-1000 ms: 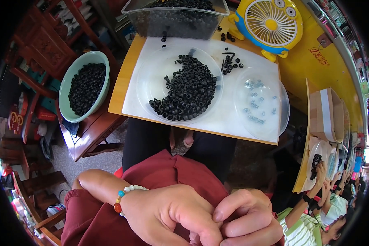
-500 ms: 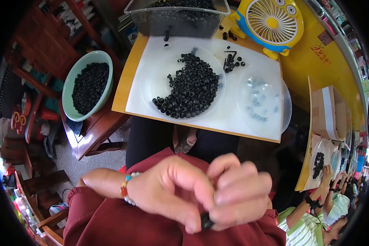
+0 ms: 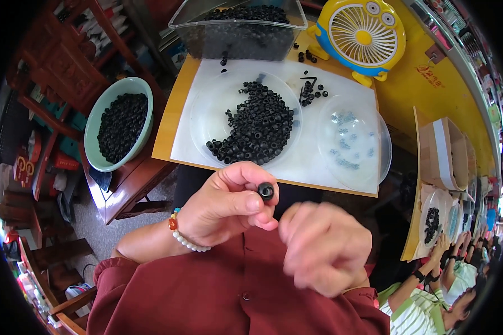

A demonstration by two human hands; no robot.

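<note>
Black ring-shaped piece (image 3: 266, 191), small and round with a hole through its middle, is sitting pinched between the thumb and forefinger of the left hand (image 3: 226, 205), held up in front of the person's chest and just below the near edge of the table. The left hand's other fingers are curling in under it, and a bracelet of pale beads (image 3: 185, 237) with one orange bead is circling that wrist.

Just beside it, the right hand (image 3: 323, 248) is showing only as a blur, so I cannot tell whether its fingers are spread or closed, nor whether it is carrying anything; it is sitting close to the left hand but apart from the ring.

Further out, a white sheet (image 3: 296, 164) is covering the wooden table top. On it a clear round dish (image 3: 204, 120) is holding a heap of the same black rings (image 3: 257, 125), and a second clear dish (image 3: 374, 162) to its right is holding a few small greyish bits. A loose scatter of black pieces (image 3: 313, 92) is lying between the dishes. Behind them a clear plastic tub (image 3: 237, 28) is standing full of black rings, with a yellow desk fan (image 3: 360, 36) next to it. Off to the left, a pale green bowl (image 3: 98, 120) of black rings is resting on a lower wooden stand.

At the lower right edge, other people's hands (image 3: 444, 262) are working at their own trays.
</note>
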